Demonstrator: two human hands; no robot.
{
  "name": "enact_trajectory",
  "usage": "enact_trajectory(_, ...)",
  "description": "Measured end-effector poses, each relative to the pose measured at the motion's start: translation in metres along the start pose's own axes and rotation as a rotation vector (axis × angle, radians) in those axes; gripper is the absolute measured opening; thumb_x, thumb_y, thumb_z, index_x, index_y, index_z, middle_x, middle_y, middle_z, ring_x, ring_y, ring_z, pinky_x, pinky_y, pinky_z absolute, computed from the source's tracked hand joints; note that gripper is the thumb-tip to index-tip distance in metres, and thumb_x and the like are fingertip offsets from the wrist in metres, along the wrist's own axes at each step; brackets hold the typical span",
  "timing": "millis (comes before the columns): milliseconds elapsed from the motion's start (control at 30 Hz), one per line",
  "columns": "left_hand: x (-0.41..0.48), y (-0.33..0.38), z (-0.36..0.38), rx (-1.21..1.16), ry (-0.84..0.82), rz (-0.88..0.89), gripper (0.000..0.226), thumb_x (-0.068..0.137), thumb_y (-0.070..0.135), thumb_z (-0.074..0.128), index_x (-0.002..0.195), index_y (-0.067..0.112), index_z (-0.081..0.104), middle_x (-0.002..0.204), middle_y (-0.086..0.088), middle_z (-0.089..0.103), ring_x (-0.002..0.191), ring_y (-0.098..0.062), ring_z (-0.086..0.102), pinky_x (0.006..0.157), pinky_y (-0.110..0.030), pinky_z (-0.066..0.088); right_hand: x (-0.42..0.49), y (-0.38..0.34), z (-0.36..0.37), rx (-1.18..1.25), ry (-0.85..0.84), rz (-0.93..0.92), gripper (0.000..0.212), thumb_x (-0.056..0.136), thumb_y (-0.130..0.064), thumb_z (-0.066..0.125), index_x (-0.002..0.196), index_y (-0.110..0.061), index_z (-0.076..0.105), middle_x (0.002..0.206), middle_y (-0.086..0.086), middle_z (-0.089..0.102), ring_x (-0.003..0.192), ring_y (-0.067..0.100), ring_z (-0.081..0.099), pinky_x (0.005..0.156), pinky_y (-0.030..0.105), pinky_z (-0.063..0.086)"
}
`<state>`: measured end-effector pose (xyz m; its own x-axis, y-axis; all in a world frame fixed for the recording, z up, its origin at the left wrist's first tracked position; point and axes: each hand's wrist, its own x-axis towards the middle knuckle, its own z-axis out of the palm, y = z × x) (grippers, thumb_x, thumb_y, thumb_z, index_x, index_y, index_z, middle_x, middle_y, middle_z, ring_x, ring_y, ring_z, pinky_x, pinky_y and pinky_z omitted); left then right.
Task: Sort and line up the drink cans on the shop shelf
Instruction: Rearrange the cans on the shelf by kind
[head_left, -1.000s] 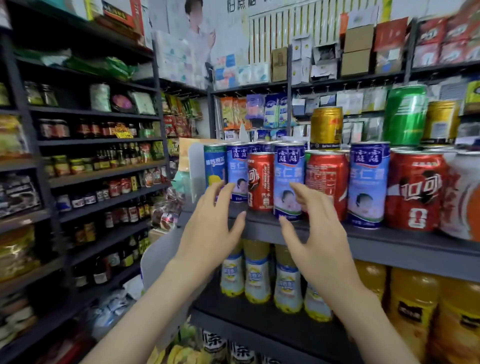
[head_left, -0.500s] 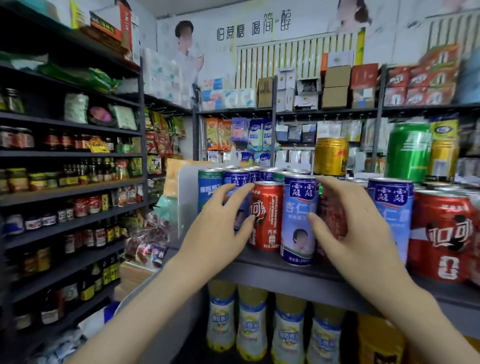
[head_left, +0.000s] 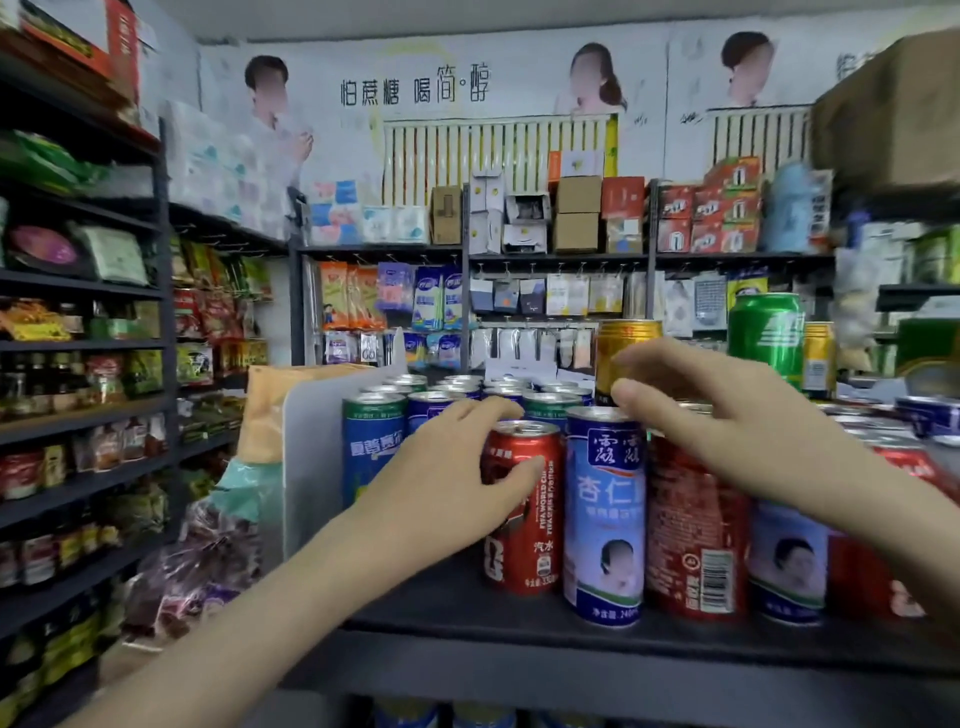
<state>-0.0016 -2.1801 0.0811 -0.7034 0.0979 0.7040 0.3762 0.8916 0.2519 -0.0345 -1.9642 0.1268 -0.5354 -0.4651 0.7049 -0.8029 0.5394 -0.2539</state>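
Drink cans crowd the dark shelf (head_left: 519, 623). A slim red can (head_left: 524, 525) stands at the front, and my left hand (head_left: 447, 483) grips it, thumb across its front and fingers behind its rim. To its right stand a blue-and-white can (head_left: 605, 519), a wider red can (head_left: 696, 535) and a second blue-and-white can (head_left: 787, 561). My right hand (head_left: 737, 421) hovers over the wide red can's top, fingers stretched left above the blue-and-white can's rim. Blue-and-green cans (head_left: 371, 447) fill the rows behind. A gold can (head_left: 626, 335) and a green can (head_left: 763, 332) stand on top of other cans.
A white divider panel (head_left: 311, 447) bounds the cans on the left, with a brown bag (head_left: 270, 405) beyond it. Dark racks of jars and bottles (head_left: 78, 415) line the aisle at left. More cans run off to the right edge. Bottles sit on the shelf below.
My head has come closer and higher, so the can tops show. My left hand has shifted onto the slim red can. My right hand has risen from the wide red can's side to above its top.
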Motion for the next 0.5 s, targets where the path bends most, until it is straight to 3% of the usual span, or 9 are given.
enact_trajectory(133,0.012,-0.005,-0.012,0.081,0.061,0.099,0.053,0.084,0.057,0.052,0.130,0.032,0.048,0.125,0.016,0.049,0.112,0.001,0.045,0.089,-0.013,0.034,0.038,-0.010,-0.005,-0.005,-0.114,0.136,0.041,0.085,-0.060,0.045,0.109,-0.031,0.061,0.106,-0.016,0.063,0.095,-0.002,0.057,0.081,0.020,0.044)
enact_trajectory(333,0.022,-0.027,-0.052,0.312,0.127,0.224,0.065,0.079,0.066,0.032,0.126,0.027,0.055,0.124,0.012,0.056,0.117,-0.005,0.047,0.092,-0.012,0.027,0.093,-0.009,0.014,-0.270,-0.455,0.251,0.053,0.083,-0.060,0.055,0.114,-0.017,0.064,0.110,-0.001,0.066,0.095,0.015,0.062,0.090,0.035,0.050)
enact_trajectory(400,0.023,-0.035,-0.061,0.345,0.103,0.197,0.067,0.078,0.067,0.030,0.127,0.028,0.053,0.126,0.013,0.055,0.117,-0.005,0.046,0.092,-0.013,0.028,0.106,-0.006,0.023,-0.303,-0.544,0.282,0.059,0.083,-0.058,0.058,0.116,-0.009,0.062,0.113,0.005,0.065,0.096,0.020,0.063,0.086,0.033,0.052)
enact_trajectory(500,0.020,-0.049,-0.063,0.337,0.058,0.154,0.069,0.076,0.067,0.029,0.128,0.029,0.052,0.126,0.014,0.054,0.117,-0.005,0.045,0.093,-0.016,0.031,0.115,-0.003,0.034,-0.238,-0.620,0.363,0.067,0.079,-0.052,0.067,0.125,-0.005,0.053,0.124,0.008,0.058,0.098,0.022,0.060,0.068,0.022,0.049)
